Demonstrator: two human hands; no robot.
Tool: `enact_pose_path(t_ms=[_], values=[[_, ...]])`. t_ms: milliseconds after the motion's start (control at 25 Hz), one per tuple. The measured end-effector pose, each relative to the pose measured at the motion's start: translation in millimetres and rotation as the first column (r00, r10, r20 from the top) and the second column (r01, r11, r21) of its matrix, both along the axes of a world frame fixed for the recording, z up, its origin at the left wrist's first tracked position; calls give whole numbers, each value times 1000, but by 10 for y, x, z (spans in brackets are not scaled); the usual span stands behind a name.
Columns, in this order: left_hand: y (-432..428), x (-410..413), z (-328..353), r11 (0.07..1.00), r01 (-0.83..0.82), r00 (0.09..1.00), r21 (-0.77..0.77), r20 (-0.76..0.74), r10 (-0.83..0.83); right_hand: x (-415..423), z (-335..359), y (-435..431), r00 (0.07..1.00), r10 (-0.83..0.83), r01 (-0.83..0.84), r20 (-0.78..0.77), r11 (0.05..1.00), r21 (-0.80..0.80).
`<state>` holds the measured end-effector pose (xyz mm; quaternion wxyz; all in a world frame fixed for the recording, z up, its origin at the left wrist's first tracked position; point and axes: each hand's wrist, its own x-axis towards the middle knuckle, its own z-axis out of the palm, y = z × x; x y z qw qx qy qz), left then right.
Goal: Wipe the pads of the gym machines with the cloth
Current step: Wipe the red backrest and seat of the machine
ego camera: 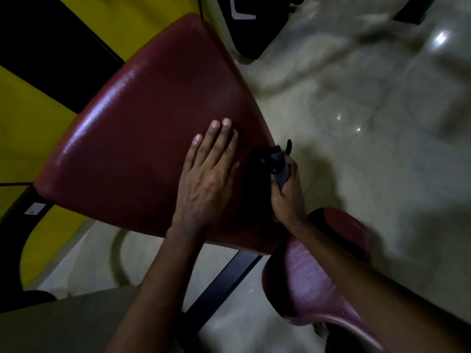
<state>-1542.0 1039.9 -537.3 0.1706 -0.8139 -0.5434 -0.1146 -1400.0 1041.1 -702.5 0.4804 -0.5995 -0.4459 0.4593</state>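
A large dark red pad (142, 138) of a gym machine fills the middle of the view. My left hand (206, 174) lies flat on its right part, fingers straight and spread, pressing the surface. Just right of it, at the pad's right edge, my right hand (288, 192) grips a dark object (276, 161) with a nozzle-like top; it looks like a spray bottle, but it is dim and blurred. I see no cloth plainly; a dark patch under the left hand's fingers may be one. A smaller red pad (313, 276) sits lower right, partly under my right forearm.
A yellow and black frame (51, 72) stands behind the big pad at left. A black bar (224, 281) runs below the pad. Pale glossy tiled floor (369, 123) spreads to the right. Dark equipment (249, 26) sits at the top centre.
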Motion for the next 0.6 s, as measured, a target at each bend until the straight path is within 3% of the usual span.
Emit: enact_pose_path(t_ms=[160,280,400,600], values=[[-7,8,-89,998,21,991,57,-134,-13,187,-262,-42,995,102,-103,-16,981,-166],[-2,15,-147,995,32,980,94,-199,-13,175,-77,126,987,86,-94,-134,994,-53],[-57,89,-241,999,42,979,8,-198,-39,200,-8,222,985,122,-124,-121,992,-9],[-71,158,-379,999,-12,959,-44,-284,-1,400,-735,102,984,154,-175,-90,937,-302]])
